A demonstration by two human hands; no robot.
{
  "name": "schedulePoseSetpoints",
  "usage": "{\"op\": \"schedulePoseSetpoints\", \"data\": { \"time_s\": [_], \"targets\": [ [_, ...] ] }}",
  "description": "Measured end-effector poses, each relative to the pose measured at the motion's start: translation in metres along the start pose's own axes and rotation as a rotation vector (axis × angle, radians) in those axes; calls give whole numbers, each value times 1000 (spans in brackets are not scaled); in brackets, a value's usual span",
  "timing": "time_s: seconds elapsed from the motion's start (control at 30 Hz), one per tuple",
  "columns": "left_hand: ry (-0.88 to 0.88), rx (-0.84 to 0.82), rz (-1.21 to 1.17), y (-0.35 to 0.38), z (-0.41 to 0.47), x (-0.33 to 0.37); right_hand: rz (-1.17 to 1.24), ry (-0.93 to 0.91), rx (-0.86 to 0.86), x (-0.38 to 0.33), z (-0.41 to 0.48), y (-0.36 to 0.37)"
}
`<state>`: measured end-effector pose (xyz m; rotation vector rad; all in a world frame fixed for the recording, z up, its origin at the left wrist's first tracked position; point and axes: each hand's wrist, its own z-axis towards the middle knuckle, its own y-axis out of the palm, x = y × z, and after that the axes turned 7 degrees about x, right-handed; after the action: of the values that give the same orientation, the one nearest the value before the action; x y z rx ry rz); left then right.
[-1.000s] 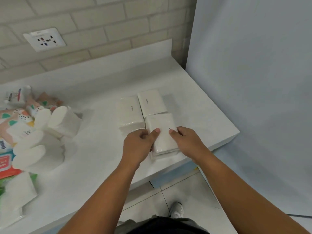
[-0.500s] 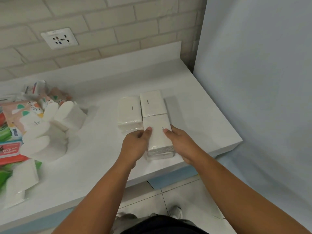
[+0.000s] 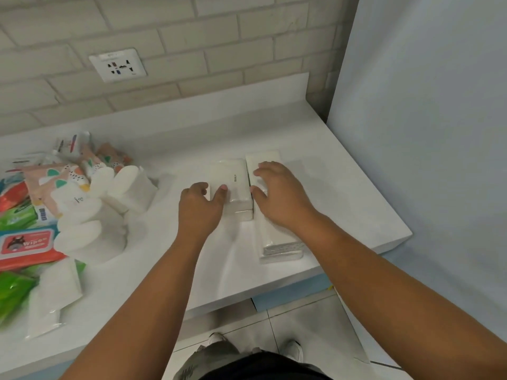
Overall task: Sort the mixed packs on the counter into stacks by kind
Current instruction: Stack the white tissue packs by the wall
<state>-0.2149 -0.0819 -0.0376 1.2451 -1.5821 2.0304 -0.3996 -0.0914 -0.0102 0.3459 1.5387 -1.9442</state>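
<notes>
White tissue packs, sorted, under both hands. Your left hand [image 3: 200, 209] grasps the left stack [image 3: 236, 174] — thumb on its top face, the other fingers curled against its outer side. Your right hand [image 3: 282, 198] is released, fingers spread flat over the far right pack [image 3: 263, 156], while the near right stack [image 3: 279, 246] runs back beneath your palm and wrist. Likely risks: the slick wrappers may let a top pack slide off if your left thumb pushes sideways rather than down. A drag toward your wrist could also carry the near right stack over the counter's front edge [image 3: 370, 249], close behind the heel of your right hand. Open room: bare counter [image 3: 343, 193] lies beyond your fingertips up to the backsplash [image 3: 192, 105] and outboard of your right little finger. The unsorted heap [image 3: 68, 201] sits well outboard of your left knuckles.
</notes>
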Motion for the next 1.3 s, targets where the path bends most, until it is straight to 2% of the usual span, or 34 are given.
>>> {"op": "schedulePoseSetpoints", "data": {
  "time_s": [0.13, 0.2, 0.37, 0.47, 0.63, 0.83, 0.93, 1.0, 1.07, 1.17, 1.3],
  "targets": [
    [-98, -124, -13, 6, 20, -4, -323, -155, -250, -15, 18, 20],
    [-97, -150, -55, 7, 24, -5, -419, -169, -302, -21, 22, 25],
    [-151, -169, -126, 4, 34, -7, -422, -130, -365, -29, 24, 30],
    [-230, -229, -208, 0, 45, -9, -364, -93, -357, -30, 26, 36],
    [-333, -424, -239, -4, 49, -8, -254, -25, -320, -38, 27, 41],
    [-386, -410, -333, -12, 55, -9, -105, -28, -228, -41, 29, 39],
    [-334, -323, -313, -22, 62, -4, 18, 1, -25, -35, 31, 29],
    [-279, -255, -302, -29, 64, 4, 87, 54, 172, -22, 33, 21],
    [-254, -242, -360, -34, 64, 19, 160, 184, 289, -7, 33, 12],
    [-263, -344, -499, -29, 61, 48, 338, 470, 246, 7, 35, -5],
    [-309, -444, -519, -1, 51, 73, 640, 719, 87, 17, 39, -20]
  ]
}}
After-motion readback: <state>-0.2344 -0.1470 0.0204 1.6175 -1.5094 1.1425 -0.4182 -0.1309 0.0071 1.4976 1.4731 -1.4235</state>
